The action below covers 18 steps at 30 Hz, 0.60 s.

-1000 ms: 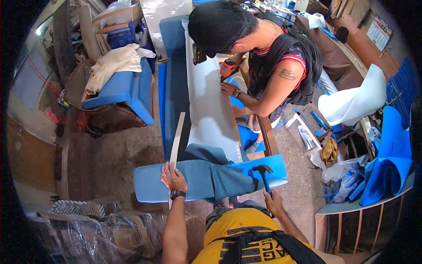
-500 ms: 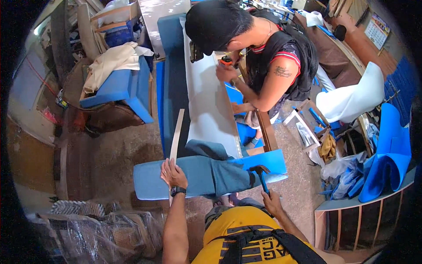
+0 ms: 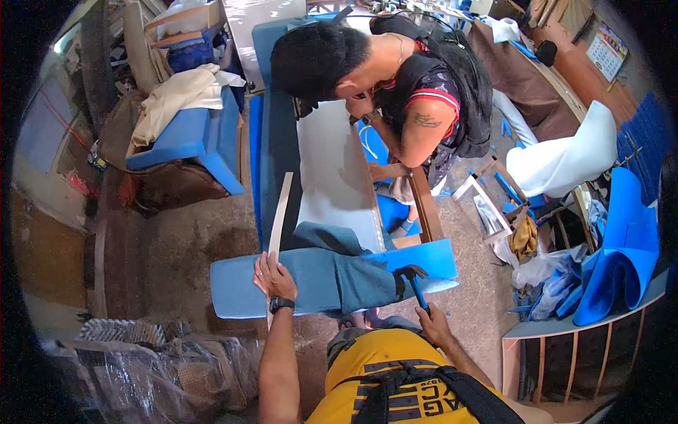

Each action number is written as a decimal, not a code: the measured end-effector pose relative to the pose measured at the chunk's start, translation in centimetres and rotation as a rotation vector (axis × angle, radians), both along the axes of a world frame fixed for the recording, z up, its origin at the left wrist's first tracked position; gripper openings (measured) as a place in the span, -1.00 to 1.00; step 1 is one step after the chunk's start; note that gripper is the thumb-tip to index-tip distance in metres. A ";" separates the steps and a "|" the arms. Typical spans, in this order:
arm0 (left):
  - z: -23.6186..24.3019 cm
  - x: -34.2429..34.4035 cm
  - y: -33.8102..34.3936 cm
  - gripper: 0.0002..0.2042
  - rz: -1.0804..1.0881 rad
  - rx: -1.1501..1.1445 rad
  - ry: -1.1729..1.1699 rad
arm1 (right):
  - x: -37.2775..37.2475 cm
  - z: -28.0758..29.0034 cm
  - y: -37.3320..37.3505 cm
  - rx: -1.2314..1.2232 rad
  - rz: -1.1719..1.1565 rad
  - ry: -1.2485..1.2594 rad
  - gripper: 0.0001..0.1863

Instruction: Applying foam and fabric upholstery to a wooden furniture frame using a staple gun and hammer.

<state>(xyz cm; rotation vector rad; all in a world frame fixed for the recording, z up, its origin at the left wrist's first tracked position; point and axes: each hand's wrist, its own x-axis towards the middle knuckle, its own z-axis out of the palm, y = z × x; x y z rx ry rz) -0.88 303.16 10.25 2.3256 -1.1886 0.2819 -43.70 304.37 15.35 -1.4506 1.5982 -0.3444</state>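
My left hand (image 3: 274,277) rests on the near end of a teal-fabric-covered sofa frame, its fingers over a long pale flat strip (image 3: 282,215) that it holds against the fabric (image 3: 321,272). The strip sticks out beyond the hand at both ends. In my right hand (image 3: 433,321) is a claw hammer (image 3: 415,284) with a blue handle. Its dark head is over the fabric's right edge, beside bare blue foam (image 3: 431,260); whether it touches cannot be made out.
Across the frame a person (image 3: 431,106) bends over the sofa's white inner panel (image 3: 339,169), hands partly hidden. To the left stands a blue foam seat (image 3: 191,131) with cream cloth. Plastic-wrapped furniture (image 3: 169,374) is at lower left; rolled blue foam (image 3: 618,247) lies on the right.
The person opposite has leaned further over the panel and to the left, and the orange-tipped tool in their hand has gone from sight. My hands, strip and hammer keep nearly the same places.
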 end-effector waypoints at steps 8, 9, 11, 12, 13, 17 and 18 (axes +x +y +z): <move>-0.3 0.2 0.0 -0.64 0.002 0.024 0.002 | 0.7 1.7 -0.2 0.012 0.000 0.038 -0.63; -0.4 0.3 0.0 -0.65 0.004 0.029 -0.001 | 0.9 1.9 -0.2 0.012 -0.004 0.044 -0.62; -0.4 0.4 0.1 -0.65 0.007 0.035 -0.005 | 1.0 2.1 -0.3 0.017 -0.002 0.048 -0.62; -0.5 0.5 0.1 -0.65 0.006 0.028 -0.009 | 1.1 2.2 -0.3 0.044 -0.008 0.054 -0.61; -0.5 0.5 0.1 -0.65 0.004 0.029 -0.022 | 1.1 2.2 -0.3 0.022 0.001 0.054 -0.61; -0.6 0.5 0.0 -0.66 0.011 0.023 -0.015 | 0.9 1.8 -0.3 0.021 0.008 0.058 -0.59; -0.6 0.5 0.0 -0.65 0.019 0.027 -0.017 | 0.9 1.7 -0.3 0.030 -0.001 0.063 -0.59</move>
